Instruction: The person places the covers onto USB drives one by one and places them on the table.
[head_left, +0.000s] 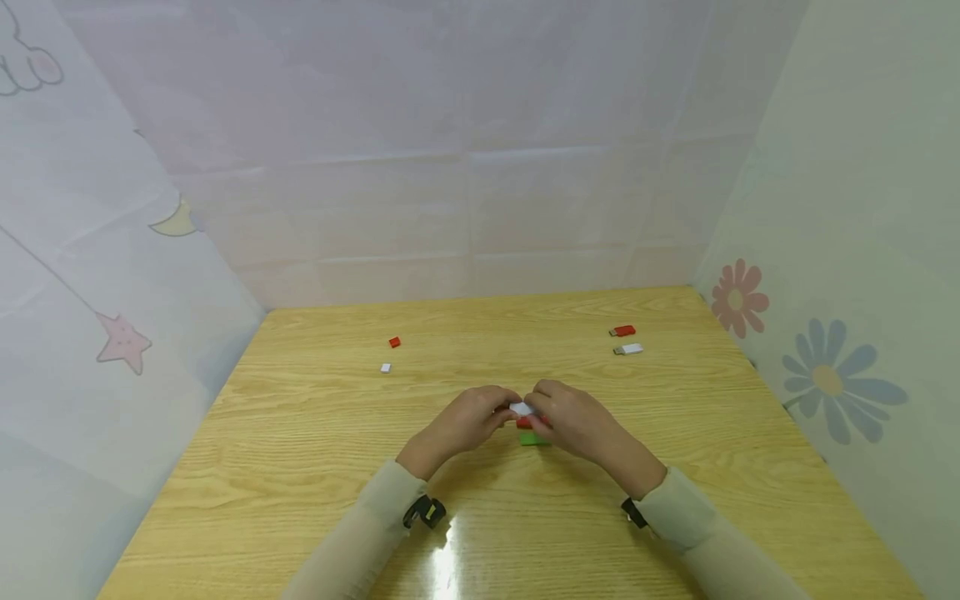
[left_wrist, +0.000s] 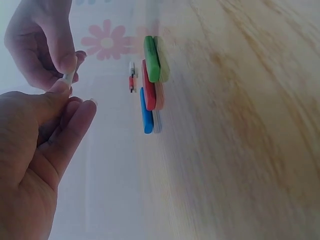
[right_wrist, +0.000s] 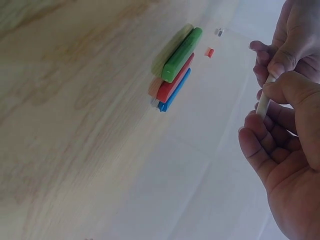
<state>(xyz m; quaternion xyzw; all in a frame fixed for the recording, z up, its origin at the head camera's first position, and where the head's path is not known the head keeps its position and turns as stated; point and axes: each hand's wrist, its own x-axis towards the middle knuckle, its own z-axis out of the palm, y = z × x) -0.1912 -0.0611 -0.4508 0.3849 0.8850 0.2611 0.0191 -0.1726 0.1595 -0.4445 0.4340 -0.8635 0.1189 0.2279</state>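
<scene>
Both hands meet above the middle of the table around a small white USB flash drive [head_left: 522, 408]. My left hand [head_left: 467, 419] pinches its left end between thumb and fingers. The other end is pinched by my right hand [head_left: 583, 427]; in the right wrist view the white stick [right_wrist: 263, 102] shows between thumb and fingertips. Fingers hide much of it, and I cannot tell whether its cap is on. Below the hands, a green flash drive [head_left: 534, 438], a red one [head_left: 529, 422] and a blue one [left_wrist: 146, 112] lie side by side on the table.
At the table's back right lie an uncapped red flash drive [head_left: 624, 331] and an uncapped white one [head_left: 630, 349], metal plugs pointing left. A red cap [head_left: 394, 342] and a white cap [head_left: 386, 367] rest at the back left. Cloth-covered walls bound the wooden table [head_left: 300, 467].
</scene>
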